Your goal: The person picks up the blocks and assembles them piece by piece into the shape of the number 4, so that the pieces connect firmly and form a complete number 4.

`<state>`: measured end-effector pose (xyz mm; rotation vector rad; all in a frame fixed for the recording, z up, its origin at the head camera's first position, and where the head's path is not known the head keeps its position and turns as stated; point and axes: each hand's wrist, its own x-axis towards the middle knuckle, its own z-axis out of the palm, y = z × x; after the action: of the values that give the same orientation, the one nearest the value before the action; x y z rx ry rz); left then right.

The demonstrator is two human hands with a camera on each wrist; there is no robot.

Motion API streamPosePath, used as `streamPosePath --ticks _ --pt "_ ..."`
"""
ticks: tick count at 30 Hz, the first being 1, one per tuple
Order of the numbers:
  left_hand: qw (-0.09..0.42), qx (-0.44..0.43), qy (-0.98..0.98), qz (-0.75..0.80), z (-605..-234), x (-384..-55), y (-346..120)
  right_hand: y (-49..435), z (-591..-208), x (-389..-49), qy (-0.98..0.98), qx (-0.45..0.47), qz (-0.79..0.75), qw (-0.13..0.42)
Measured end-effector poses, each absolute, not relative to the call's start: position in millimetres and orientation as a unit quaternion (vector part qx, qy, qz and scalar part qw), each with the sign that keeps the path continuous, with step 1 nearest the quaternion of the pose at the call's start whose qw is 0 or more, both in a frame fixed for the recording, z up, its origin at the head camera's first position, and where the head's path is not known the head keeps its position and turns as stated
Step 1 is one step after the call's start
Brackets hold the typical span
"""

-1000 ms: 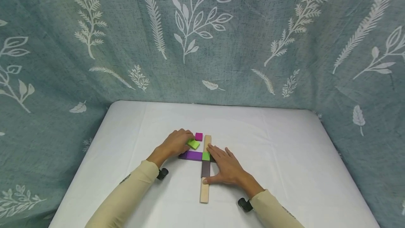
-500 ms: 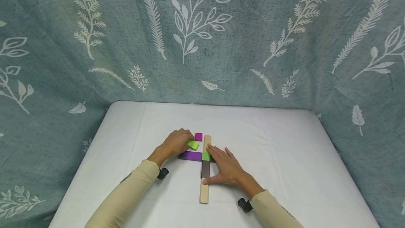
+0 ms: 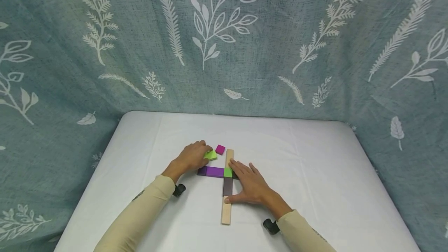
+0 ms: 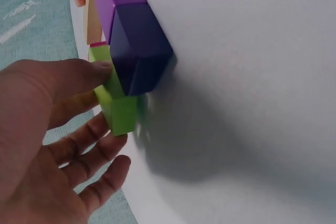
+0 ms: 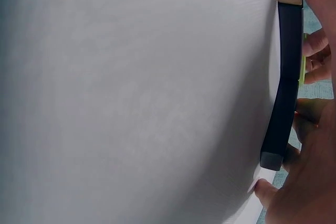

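Note:
My left hand (image 3: 191, 156) pinches a lime green block (image 3: 211, 155) between thumb and fingers, just beyond the left arm of a cross of flat blocks. In the left wrist view the thumb lies along the block's face, beside a dark blue block (image 4: 139, 56). A small magenta block (image 3: 220, 149) sits tilted near the fingertips. My right hand (image 3: 252, 186) rests spread over the cross, its thumb on the near wooden block (image 3: 226, 214) and its fingertips by the far wooden block (image 3: 229, 155). It partly hides the dark right arm (image 3: 235, 176).
A green block (image 3: 228, 172) forms the cross's centre, with a purple block (image 3: 215, 172) to its left and a dark grey-brown block (image 3: 227, 186) on the near side. A white-covered table (image 3: 315, 166) carries everything. Behind it hangs a leaf-patterned teal curtain (image 3: 266, 88).
My left hand has drawn the lime green block a little left and away from me. The magenta block has turned and shifted slightly. My right hand stays in place.

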<state>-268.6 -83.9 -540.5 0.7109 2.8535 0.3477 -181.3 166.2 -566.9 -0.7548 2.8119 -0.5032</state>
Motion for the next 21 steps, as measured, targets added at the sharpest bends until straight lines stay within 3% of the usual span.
streamPosePath --ticks 11,21 --pt "0.111 0.197 0.958 0.177 -534.2 -268.0 -92.1 167.2 -568.4 -181.7 0.945 -0.261 -0.176 0.085" --pt "0.095 0.154 0.963 0.197 -531.2 -267.8 -91.6 166.5 -567.9 -182.1 0.946 -0.258 -0.174 0.086"
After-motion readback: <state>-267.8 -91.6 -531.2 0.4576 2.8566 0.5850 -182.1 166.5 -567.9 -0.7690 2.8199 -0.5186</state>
